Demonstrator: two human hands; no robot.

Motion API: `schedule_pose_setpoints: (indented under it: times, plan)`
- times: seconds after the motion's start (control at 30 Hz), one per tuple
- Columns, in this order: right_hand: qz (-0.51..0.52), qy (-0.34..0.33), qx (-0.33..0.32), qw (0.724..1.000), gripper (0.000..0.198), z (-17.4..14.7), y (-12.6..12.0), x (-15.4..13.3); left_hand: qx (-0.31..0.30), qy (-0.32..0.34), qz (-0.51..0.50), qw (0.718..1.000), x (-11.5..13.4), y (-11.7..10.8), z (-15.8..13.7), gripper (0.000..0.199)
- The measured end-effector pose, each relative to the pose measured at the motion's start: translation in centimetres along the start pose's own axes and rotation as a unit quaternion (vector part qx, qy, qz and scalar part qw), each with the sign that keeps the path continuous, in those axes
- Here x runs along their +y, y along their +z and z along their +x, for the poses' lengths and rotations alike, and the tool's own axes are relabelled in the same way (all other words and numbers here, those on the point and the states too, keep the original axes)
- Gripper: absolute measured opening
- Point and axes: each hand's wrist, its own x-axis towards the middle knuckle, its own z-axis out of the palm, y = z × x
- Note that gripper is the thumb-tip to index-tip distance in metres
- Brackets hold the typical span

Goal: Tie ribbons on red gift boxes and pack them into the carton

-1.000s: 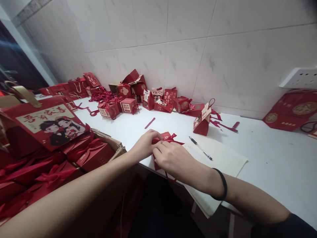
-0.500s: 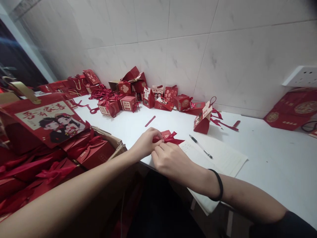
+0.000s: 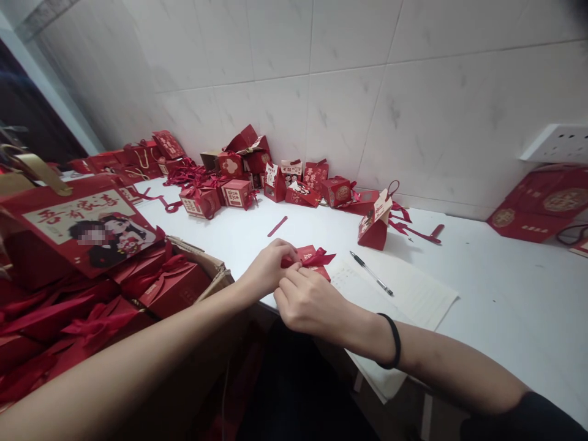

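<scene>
Both hands meet at a small red gift box (image 3: 307, 252) near the table's front edge. A dark red satin ribbon (image 3: 321, 258) lies across its top, with a tail sticking out to the right. My left hand (image 3: 272, 264) is closed on the ribbon at the box's left side. Close beside it, my right hand (image 3: 304, 298) has its fingers pinched together at the ribbon and covers the near side of the box. A black band (image 3: 391, 342) circles my right wrist. The fingertips partly hide the ribbon between them.
Left, a cardboard carton (image 3: 215, 269) holds several ribboned red boxes, with a printed red bag (image 3: 87, 214) above. Paper sheets (image 3: 413, 288) and a pen (image 3: 372, 274) lie right. A house-shaped box (image 3: 374, 229) stands behind them; red boxes (image 3: 236, 193) line the wall.
My right hand has shifted slightly left and towards me, uncovering more of the red box. The ribbon's right tail has moved a little left. Both hands stay closed.
</scene>
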Motion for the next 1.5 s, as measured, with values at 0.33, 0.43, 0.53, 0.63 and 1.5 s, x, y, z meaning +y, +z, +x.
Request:
schedule_pose_setpoints:
  times: [0.33, 0.43, 0.53, 0.63, 1.5]
  plan:
    - [-0.005, 0.008, 0.045, 0.999, 0.02, -0.2, -0.2, -0.4, -0.027, 0.011, 0.002, 1.0, 0.1, -0.1, 0.0, 0.005]
    - [-0.003, -0.003, 0.069, 0.998, 0.02, -0.2, 0.2, -0.6, -0.018, -0.003, -0.008, 1.0, 0.1, 0.1, -0.1, 0.009]
    - [0.008, -0.011, 0.094, 0.996, 0.021, -0.1, 0.4, -0.6, -0.011, -0.003, -0.017, 1.0, 0.0, 0.3, 0.0, 0.012]
    - [0.015, -0.017, 0.108, 0.994, 0.022, -0.1, 0.3, -0.4, -0.002, 0.004, -0.022, 1.0, -0.2, 0.4, 0.0, 0.012]
    - [0.411, 0.273, -0.337, 0.801, 0.043, -2.9, -0.2, 11.3, -0.007, 0.049, 0.048, 0.998, 0.3, 0.2, -0.3, 0.01]
